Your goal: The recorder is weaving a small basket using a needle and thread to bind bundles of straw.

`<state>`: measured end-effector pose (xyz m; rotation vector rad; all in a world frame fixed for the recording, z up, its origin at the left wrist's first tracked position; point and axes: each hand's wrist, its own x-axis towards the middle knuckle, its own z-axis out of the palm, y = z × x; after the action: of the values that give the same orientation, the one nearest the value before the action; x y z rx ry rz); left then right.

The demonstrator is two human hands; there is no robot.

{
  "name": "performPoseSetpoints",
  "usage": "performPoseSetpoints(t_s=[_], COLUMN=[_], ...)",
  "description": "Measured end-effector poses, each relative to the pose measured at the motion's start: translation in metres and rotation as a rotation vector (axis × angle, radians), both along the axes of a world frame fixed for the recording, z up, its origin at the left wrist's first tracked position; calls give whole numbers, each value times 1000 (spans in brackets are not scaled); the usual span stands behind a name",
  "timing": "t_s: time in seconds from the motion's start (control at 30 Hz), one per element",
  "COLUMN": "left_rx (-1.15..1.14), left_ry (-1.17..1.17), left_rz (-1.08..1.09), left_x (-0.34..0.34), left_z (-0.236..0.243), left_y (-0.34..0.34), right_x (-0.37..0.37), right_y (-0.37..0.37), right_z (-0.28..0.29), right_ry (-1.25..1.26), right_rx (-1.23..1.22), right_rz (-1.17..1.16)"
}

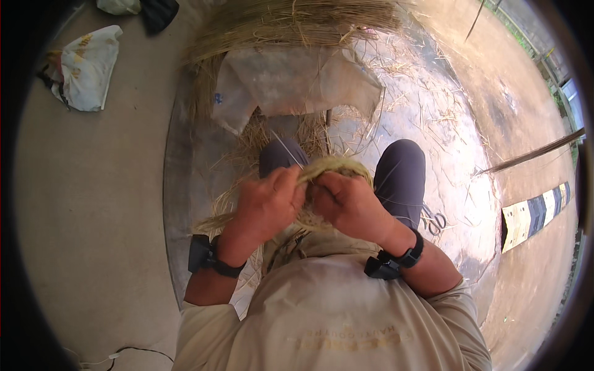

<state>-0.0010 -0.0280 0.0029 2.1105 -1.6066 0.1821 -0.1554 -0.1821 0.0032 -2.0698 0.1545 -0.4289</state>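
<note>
Over my lap, both hands are on a ring-like coil of greenish-yellow straw [337,163]. My left hand [269,201] is closed at the coil's left side, its fingers curled round the straw. A thin, light, needle-like rod [286,148] sticks up and to the left from beside those fingers; I cannot tell whether they grip it. My right hand [348,205] is closed on the coil's right part, fingers bent into its middle. Loose straw ends [213,222] stick out left of my left wrist. A thin strand curves off to the right near my knee.
A large straw bundle [297,25] lies ahead, with a clear plastic sheet [297,80] before it. Scissors [435,221] rest on the straw-littered mat right of my knee. A white bag [93,68] lies far left, a striped black-and-yellow block [537,216] at right.
</note>
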Motion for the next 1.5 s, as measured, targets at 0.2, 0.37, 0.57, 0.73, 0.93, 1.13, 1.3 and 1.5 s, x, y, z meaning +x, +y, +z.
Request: performPoseSetpoints(t_s=[0.2,0.37,0.57,0.73,0.93,1.13,1.3,1.5], left_rx=[49,51,6,8,320,282,430,396], left_ry=[-127,-252,-191,-263,-319,-338,-313,-241], left_rz=[-169,-320,-383,-311,-18,380,589,640], left_x=[-3,-15,-21,-9,54,165,216,211], left_z=[14,19,23,23,39,56,48,45], left_y=[-4,-14,-17,-14,22,105,185,218], right_x=[-2,18,30,24,-51,-153,-320,-524], right_y=[-26,-40,-60,-41,-78,-156,-299,-379], right_z=[32,24,30,37,76,53,3,-7], right_ry=[-52,58,-24,-152,-450,294,221,933], right_rx=[-267,-342,368,307,221,-560,-724,-779], right_rz=[-47,55,-286,-21,100,-432,-1129,-1689])
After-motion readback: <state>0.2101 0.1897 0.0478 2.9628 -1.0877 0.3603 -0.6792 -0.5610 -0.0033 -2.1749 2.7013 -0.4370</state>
